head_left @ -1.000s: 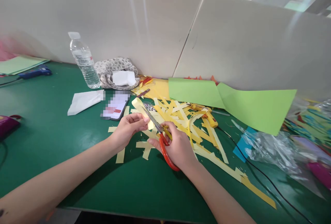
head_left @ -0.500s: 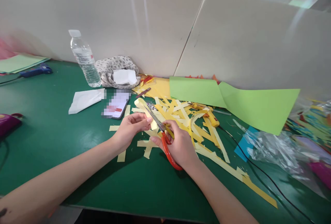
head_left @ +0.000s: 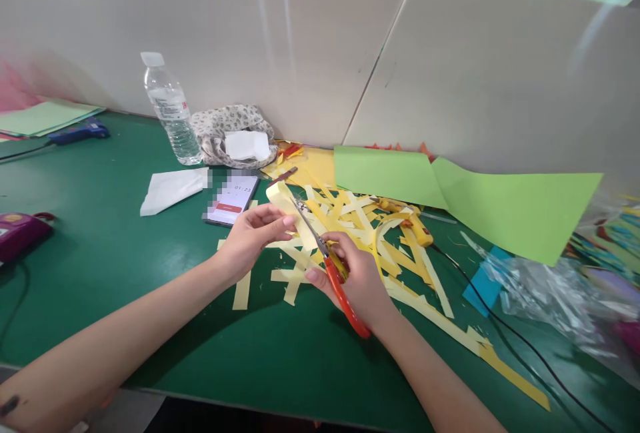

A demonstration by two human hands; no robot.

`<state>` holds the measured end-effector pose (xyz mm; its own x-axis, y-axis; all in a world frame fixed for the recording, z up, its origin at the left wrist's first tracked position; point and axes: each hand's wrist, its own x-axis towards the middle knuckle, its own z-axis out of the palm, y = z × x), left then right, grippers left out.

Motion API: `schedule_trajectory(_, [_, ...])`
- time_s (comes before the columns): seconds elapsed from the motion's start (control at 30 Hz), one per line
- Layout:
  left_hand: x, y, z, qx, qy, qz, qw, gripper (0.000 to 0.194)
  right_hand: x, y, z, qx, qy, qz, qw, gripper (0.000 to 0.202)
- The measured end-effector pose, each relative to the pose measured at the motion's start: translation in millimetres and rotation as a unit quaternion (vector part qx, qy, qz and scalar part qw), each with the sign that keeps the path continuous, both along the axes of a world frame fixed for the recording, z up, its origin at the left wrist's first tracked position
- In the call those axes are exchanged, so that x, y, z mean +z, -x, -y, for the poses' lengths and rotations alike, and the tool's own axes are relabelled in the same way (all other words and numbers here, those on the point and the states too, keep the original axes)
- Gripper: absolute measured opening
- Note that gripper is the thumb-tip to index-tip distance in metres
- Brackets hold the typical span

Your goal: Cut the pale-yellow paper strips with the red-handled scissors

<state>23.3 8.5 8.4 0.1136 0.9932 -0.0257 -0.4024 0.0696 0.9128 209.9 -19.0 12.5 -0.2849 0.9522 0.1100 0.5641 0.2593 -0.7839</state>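
Observation:
My left hand (head_left: 255,236) pinches a pale yellow paper strip (head_left: 280,194), which bends over in a loop at its far end. In my right hand (head_left: 357,279) is a pair of scissors (head_left: 345,299) with red handles, the fingers wrapped round them. The blades point up and to the left and lie along the strip's right edge. Whether they are cutting into the paper I cannot tell. Under and beyond both hands, a loose pile of yellow paper strips (head_left: 350,209) covers part of the green table (head_left: 240,366).
A water bottle (head_left: 173,113), a patterned pouch (head_left: 210,127), a tissue (head_left: 173,187) and a phone (head_left: 231,198) stand or lie at the back left. Green paper (head_left: 510,209) leans by the partition. A yellow glue gun (head_left: 419,229) trails a black cord rightward, near crumpled clear plastic (head_left: 545,296).
The whole view has shifted slightly, so most things appear further right. The scissors have moved a little down and right along the strip; both hands keep their grips.

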Motion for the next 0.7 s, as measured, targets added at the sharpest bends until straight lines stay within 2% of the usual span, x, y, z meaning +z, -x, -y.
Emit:
schedule_trajectory(0.17, [-1.7, -0.2, -1.6, 0.007, 0.014, 0.003, 1.0, 0.013, -5.8, 2.0, -1.1, -0.019, -0.018, 0.036, 0.999, 0.04])
schedule_trajectory(0.53, [-1.8, 3.0, -3.7, 0.014, 0.014, -0.034, 0.999, 0.013, -6.6, 1.3, -1.0, -0.037, -0.067, 0.107, 0.991, 0.041])
schedule_trajectory(0.7, [-2.9, 2.6, -4.0, 0.018, 0.009, -0.04, 0.999, 0.014, -5.8, 1.6, -1.7, -0.04, -0.062, 0.117, 0.99, 0.042])
